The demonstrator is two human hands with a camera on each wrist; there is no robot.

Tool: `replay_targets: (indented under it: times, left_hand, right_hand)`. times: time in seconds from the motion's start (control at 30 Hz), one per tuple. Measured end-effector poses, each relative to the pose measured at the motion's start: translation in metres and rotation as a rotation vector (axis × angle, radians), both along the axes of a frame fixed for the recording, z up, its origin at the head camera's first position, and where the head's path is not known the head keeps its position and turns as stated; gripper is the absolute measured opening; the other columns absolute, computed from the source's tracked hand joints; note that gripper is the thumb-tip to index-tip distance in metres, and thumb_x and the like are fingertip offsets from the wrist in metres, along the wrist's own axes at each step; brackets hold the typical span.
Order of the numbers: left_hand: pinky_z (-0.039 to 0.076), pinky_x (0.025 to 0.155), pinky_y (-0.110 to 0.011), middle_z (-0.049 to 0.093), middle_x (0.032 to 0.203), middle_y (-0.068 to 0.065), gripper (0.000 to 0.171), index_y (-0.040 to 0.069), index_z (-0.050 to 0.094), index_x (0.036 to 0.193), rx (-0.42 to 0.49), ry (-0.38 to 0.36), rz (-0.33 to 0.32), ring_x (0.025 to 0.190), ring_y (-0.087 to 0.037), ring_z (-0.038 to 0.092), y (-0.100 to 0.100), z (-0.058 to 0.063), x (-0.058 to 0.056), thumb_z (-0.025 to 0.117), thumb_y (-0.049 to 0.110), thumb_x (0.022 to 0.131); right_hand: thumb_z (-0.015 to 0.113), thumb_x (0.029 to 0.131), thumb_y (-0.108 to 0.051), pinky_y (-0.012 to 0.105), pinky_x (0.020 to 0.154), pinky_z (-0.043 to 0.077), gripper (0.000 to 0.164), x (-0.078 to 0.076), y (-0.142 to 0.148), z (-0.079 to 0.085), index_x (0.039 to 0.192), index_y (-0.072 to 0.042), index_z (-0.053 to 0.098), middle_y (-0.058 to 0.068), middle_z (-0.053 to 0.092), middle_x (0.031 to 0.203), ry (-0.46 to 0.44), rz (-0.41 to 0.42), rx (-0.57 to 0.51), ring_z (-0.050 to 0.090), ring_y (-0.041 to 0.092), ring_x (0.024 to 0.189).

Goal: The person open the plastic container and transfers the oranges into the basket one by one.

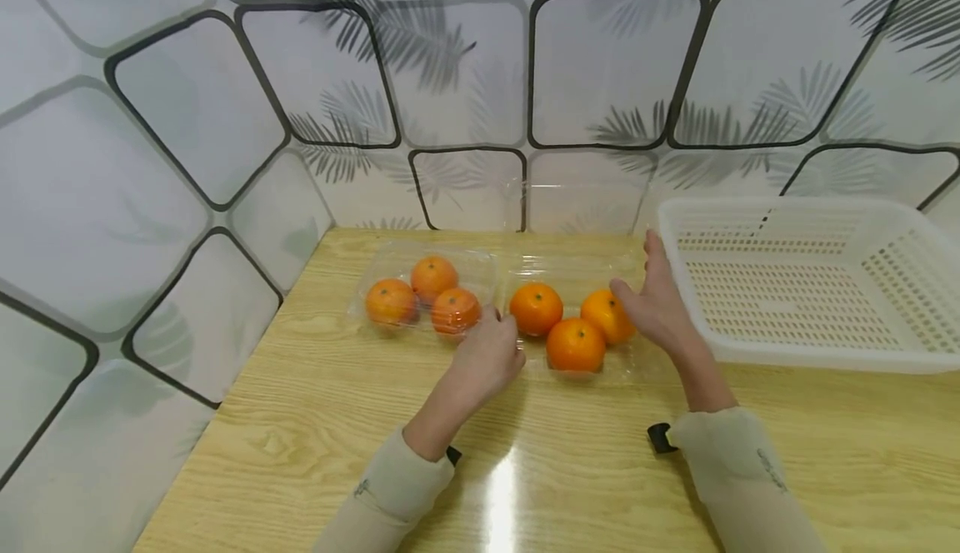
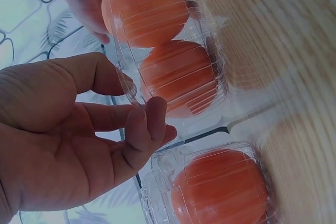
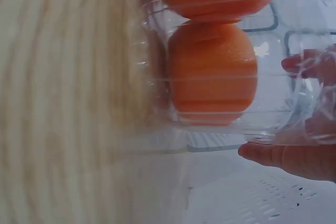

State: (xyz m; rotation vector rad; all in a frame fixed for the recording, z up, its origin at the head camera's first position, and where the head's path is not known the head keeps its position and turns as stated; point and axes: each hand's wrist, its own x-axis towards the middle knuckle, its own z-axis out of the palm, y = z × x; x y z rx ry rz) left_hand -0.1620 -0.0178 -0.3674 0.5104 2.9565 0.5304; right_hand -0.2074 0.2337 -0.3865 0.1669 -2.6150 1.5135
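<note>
A clear plastic clamshell box (image 1: 558, 268) with three oranges (image 1: 575, 345) stands on the table in the head view, its lid (image 1: 585, 203) raised at the back. At its left front corner is my left hand (image 1: 487, 357); in the left wrist view its thumb and fingers pinch the clear rim (image 2: 128, 85). My right hand (image 1: 660, 307) is at the box's right side, fingers extended upward and thumb pointing toward the oranges. In the right wrist view its fingers (image 3: 289, 158) lie straight about the clear plastic, beside an orange (image 3: 212, 74).
To the left sits another clear box (image 1: 480, 266) with three oranges (image 1: 392, 301) inside. A white perforated basket (image 1: 795, 353) stands close to my right hand. The wooden table (image 1: 300, 445) meets a patterned wall (image 1: 615, 70) at the back and left.
</note>
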Motion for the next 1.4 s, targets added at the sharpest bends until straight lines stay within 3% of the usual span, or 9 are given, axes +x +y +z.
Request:
replay_targets:
  times: [0.17, 0.3, 0.5, 0.83, 1.17, 1.27, 1.4]
  left_hand:
    - [0.052, 0.059, -0.033, 0.054, 0.117, -0.027, 0.023, -0.01, 0.064, 0.107, 0.028, -0.023, 0.0, 0.08, -0.028, 0.059, -0.001, 0.002, 0.0, 0.066, 0.004, 0.089]
    - [0.053, 0.062, -0.035, 0.055, 0.113, -0.026, 0.02, -0.009, 0.063, 0.104, 0.033, -0.026, -0.012, 0.082, -0.028, 0.058, -0.002, 0.002, 0.0, 0.066, 0.004, 0.089]
    - [0.053, 0.07, -0.038, 0.056, 0.103, -0.021, 0.018, -0.009, 0.062, 0.101, 0.017, -0.023, -0.049, 0.086, -0.026, 0.056, -0.004, 0.003, 0.0, 0.064, 0.004, 0.09]
    - [0.051, 0.089, -0.044, 0.054, 0.111, -0.026, 0.032, -0.015, 0.055, 0.11, 0.058, -0.05, -0.11, 0.099, -0.032, 0.055, -0.007, 0.002, 0.0, 0.063, 0.009, 0.091]
    - [0.047, 0.098, -0.046, 0.054, 0.119, -0.029, 0.053, -0.018, 0.048, 0.125, 0.041, -0.08, -0.16, 0.113, -0.037, 0.054, -0.011, 0.001, -0.002, 0.065, 0.023, 0.095]
    - [0.043, 0.106, -0.046, 0.046, 0.136, -0.034, 0.066, -0.019, 0.039, 0.137, 0.068, -0.132, -0.139, 0.129, -0.041, 0.046, -0.011, 0.0, -0.003, 0.065, 0.026, 0.097]
    - [0.029, 0.116, -0.047, 0.021, 0.155, -0.036, 0.086, -0.016, 0.021, 0.15, 0.136, -0.231, -0.106, 0.147, -0.042, 0.022, -0.013, -0.003, -0.004, 0.066, 0.034, 0.096]
  right_hand:
    - [0.053, 0.099, -0.015, 0.064, 0.113, 0.021, 0.083, -0.003, 0.0, -0.006, 0.157, 0.002, -0.003, 0.029, 0.0, 0.162, -0.001, -0.007, -0.014, 0.016, 0.055, 0.143]
    - [0.051, 0.101, -0.017, 0.066, 0.11, 0.025, 0.078, -0.003, 0.002, -0.008, 0.157, 0.003, 0.001, 0.027, 0.001, 0.162, -0.037, 0.013, -0.058, 0.02, 0.058, 0.141]
    - [0.048, 0.103, -0.021, 0.065, 0.112, 0.023, 0.075, -0.003, 0.003, -0.008, 0.158, 0.002, 0.001, 0.026, -0.001, 0.163, -0.093, 0.033, -0.087, 0.017, 0.055, 0.143]
    - [0.048, 0.104, -0.024, 0.064, 0.112, 0.024, 0.076, -0.001, 0.006, -0.011, 0.158, 0.001, 0.0, 0.024, -0.001, 0.164, -0.171, 0.027, -0.072, 0.015, 0.053, 0.145]
    - [0.048, 0.103, -0.022, 0.064, 0.113, 0.022, 0.076, 0.002, 0.007, -0.015, 0.158, 0.001, 0.001, 0.025, -0.001, 0.164, -0.16, 0.033, -0.046, 0.014, 0.054, 0.144]
    - [0.048, 0.103, -0.02, 0.064, 0.114, 0.02, 0.075, 0.003, 0.007, -0.015, 0.158, 0.002, 0.003, 0.029, 0.003, 0.162, -0.141, 0.031, -0.019, 0.014, 0.057, 0.143]
    - [0.048, 0.102, -0.02, 0.064, 0.114, 0.02, 0.074, 0.004, 0.005, -0.016, 0.157, 0.004, 0.006, 0.033, 0.008, 0.16, -0.115, 0.029, 0.039, 0.016, 0.056, 0.143]
